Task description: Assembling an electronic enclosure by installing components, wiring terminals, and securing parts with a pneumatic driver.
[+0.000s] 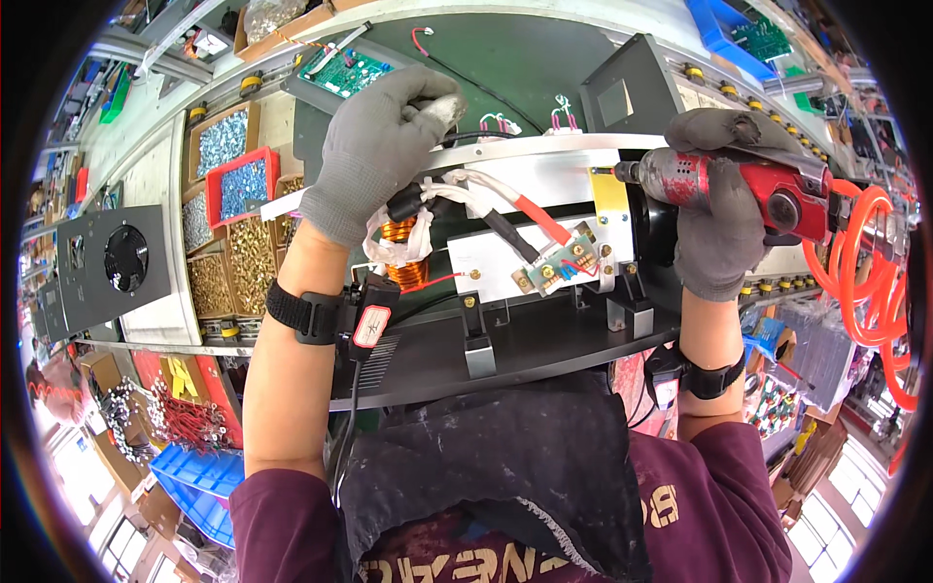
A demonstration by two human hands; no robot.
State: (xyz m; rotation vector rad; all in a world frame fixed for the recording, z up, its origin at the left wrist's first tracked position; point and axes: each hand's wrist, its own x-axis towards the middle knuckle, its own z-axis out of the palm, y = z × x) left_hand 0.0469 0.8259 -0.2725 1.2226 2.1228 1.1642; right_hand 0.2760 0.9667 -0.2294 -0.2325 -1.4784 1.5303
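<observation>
My right hand (721,228), in a grey glove, is wrapped round a red air screwdriver (787,189). Its bit points left, close to the upper end of a yellow metal strip (611,199) on a silver plate (544,185); contact cannot be told. My left hand (374,151), gloved too, is above the plate's left part with fingers curled together; what they hold, if anything, is hidden. Below it stands a copper coil (403,262) with white-wrapped leads. A red-sleeved cable (541,220) runs to a small circuit board (559,269). All this sits in a black metal chassis (525,364).
Boxes of screws (251,255) and a red bin (243,187) stand at the left, beside a black panel with a fan (125,256). A green circuit board (352,73) lies behind my left hand. An orange coiled hose (855,282) hangs at the right.
</observation>
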